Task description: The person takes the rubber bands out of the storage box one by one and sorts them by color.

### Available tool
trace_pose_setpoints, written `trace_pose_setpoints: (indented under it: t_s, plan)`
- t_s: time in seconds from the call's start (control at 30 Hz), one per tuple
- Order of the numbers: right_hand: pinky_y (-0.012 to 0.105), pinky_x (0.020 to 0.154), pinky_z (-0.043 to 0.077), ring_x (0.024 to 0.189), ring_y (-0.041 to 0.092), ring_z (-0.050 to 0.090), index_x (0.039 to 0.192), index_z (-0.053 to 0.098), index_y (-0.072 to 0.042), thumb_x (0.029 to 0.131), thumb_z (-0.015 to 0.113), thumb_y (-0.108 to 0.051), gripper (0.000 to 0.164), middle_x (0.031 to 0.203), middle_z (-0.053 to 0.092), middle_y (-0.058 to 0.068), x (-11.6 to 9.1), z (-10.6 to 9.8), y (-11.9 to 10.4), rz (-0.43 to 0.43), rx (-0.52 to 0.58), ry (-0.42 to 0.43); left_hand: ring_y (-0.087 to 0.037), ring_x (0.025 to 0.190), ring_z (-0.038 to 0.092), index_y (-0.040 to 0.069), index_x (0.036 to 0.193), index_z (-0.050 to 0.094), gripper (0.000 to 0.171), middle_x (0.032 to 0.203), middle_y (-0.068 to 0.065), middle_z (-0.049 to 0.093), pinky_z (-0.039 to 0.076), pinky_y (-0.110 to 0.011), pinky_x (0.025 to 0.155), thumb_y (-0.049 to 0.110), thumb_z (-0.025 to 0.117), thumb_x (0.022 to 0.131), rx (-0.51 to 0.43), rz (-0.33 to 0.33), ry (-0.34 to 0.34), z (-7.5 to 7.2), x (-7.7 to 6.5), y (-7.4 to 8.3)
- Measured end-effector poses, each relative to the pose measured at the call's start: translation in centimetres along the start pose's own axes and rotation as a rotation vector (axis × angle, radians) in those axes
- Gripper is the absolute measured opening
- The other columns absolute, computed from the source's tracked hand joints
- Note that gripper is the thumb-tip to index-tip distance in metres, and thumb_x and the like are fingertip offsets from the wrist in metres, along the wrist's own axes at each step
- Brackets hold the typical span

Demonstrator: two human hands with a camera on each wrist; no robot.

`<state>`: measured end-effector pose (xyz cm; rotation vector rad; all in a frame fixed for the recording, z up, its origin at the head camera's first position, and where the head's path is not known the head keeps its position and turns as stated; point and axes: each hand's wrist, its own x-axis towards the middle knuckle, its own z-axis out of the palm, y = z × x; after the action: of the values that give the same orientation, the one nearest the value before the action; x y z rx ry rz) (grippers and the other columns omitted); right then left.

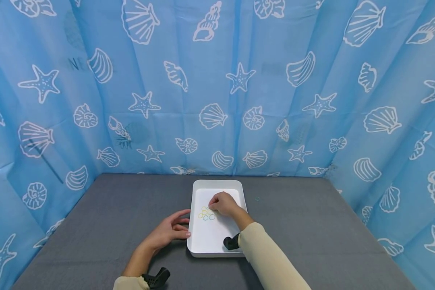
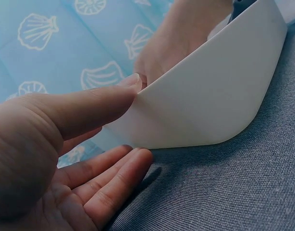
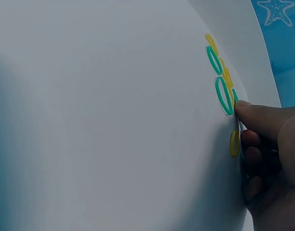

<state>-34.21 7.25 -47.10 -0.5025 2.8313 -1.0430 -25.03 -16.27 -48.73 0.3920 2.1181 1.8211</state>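
Note:
A shallow white tray lies on the grey cloth. Inside it, my right hand reaches down from the right, its thumb and fingertips pinching a small green rubber band. Around those fingertips lie several more thin bands, yellow ones and green ones, grouped flat on the tray floor. My left hand is at the tray's left side. Its thumb touches the rim, while the other fingers extend loosely low beside the outer wall.
One more green band lies on the grey tabletop, right of the tray's far end. A blue curtain with white shell and starfish prints hangs behind and on both sides. Each wrist carries a small black device.

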Motion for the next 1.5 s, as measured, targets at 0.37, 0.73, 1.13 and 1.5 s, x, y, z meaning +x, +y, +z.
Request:
trace_pose_setpoints:
  t_s: [0.37, 0.73, 1.13, 1.5]
  plan:
    - [0.026, 0.062, 0.042, 0.065, 0.012, 0.050, 0.077, 0.070, -0.006, 0.086, 0.073, -0.006, 0.009, 0.070, 0.059, -0.002, -0.2, 0.0, -0.1, 0.034, 0.000, 0.010, -0.027, 0.102, 0.063, 0.002, 0.149, 0.033, 0.077, 0.133, -0.023, 0.052, 0.050, -0.041, 0.086, 0.012, 0.076, 0.086, 0.005, 0.000, 0.008, 0.1, -0.1, 0.2]
    - [0.025, 0.059, 0.042, 0.064, 0.012, 0.050, 0.078, 0.070, -0.007, 0.087, 0.071, -0.006, 0.009, 0.071, 0.060, -0.002, -0.2, -1.0, -0.2, 0.049, 0.013, 0.009, -0.027, 0.102, 0.063, 0.004, 0.151, 0.031, 0.080, 0.134, -0.023, 0.052, 0.049, -0.043, 0.087, 0.011, 0.076, 0.085, 0.018, 0.000, 0.013, 0.1, -0.2, 0.2]
    - [0.027, 0.062, 0.043, 0.068, 0.014, 0.051, 0.080, 0.070, -0.006, 0.088, 0.071, -0.005, 0.008, 0.073, 0.061, -0.001, -0.9, -3.9, -1.1, 0.024, -0.004, 0.035, -0.026, 0.100, 0.063, 0.004, 0.151, 0.031, 0.080, 0.133, -0.022, 0.052, 0.049, -0.043, 0.087, 0.011, 0.076, 0.085, 0.028, -0.010, 0.026, 0.2, -0.2, 0.2]
    - [0.029, 0.061, 0.044, 0.068, 0.014, 0.052, 0.080, 0.070, -0.006, 0.088, 0.070, -0.004, 0.009, 0.074, 0.061, -0.001, -1.8, -5.8, -0.1, 0.005, 0.030, 0.070, -0.026, 0.100, 0.063, 0.003, 0.150, 0.031, 0.080, 0.132, -0.022, 0.052, 0.049, -0.043, 0.087, 0.011, 0.076, 0.085, 0.028, 0.006, 0.022, 0.2, -0.2, 0.3]
